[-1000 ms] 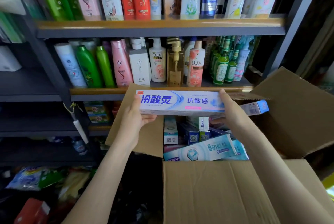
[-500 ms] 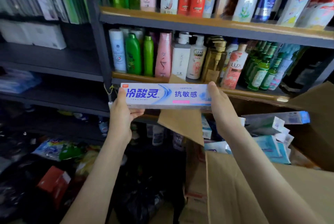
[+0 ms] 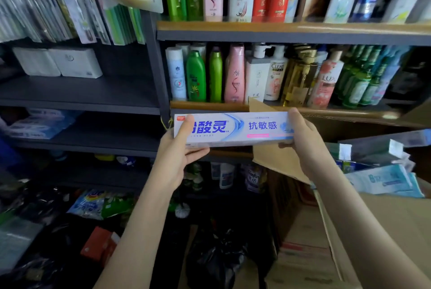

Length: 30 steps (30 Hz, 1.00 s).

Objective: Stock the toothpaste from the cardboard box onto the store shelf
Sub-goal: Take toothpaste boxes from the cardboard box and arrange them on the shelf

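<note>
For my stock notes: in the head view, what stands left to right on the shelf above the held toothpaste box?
Pale blue bottle → dark green bottle → light green bottle → pink bottle → white pump bottle → CLEAR bottle → golden pump bottle → LUX bottle → green bottles.

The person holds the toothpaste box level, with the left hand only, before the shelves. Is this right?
No. The head view shows both hands holding the toothpaste box: the left hand at its left end, the right hand at its right end. It is level, before the shelves.
</note>
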Tool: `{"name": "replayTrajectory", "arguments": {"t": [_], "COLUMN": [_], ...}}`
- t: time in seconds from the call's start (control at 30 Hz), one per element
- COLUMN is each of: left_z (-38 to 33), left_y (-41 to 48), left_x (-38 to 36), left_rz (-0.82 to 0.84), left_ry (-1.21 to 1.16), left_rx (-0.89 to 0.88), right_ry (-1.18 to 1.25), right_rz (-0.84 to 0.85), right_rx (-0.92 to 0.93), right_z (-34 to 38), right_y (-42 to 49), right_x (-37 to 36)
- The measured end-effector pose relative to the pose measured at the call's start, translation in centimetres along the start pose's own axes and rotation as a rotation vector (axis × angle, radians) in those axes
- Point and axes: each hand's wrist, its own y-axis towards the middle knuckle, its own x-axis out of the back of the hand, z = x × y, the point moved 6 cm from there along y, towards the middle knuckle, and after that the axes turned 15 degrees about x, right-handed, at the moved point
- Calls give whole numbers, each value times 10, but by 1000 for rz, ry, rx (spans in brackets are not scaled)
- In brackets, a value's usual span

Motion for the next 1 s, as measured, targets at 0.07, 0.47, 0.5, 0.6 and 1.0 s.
{"name": "replayTrajectory", "arguments": {"t": [0.07, 0.47, 0.5, 0.6, 1.0], "left_z": [0, 83, 93, 116, 121], "left_y": [0, 33, 34, 39, 63], "left_x": [-28, -249, -258, -272, -275], "left_rz": [8, 37, 29, 16, 13], "left_ry": [-22, -199, -225, -209, -170], "left_rx": [-16, 103, 124, 160, 168], "right_ry": [-4, -447, -554, -870, -1293], "right_rz": [-7, -123, -142, -15, 248], "right_rx": [10, 172, 145, 99, 307], "right_z": [2, -71, -82, -121, -153], "right_y": [9, 93, 96, 110, 124], "right_x": [26, 284, 307, 345, 346]}}
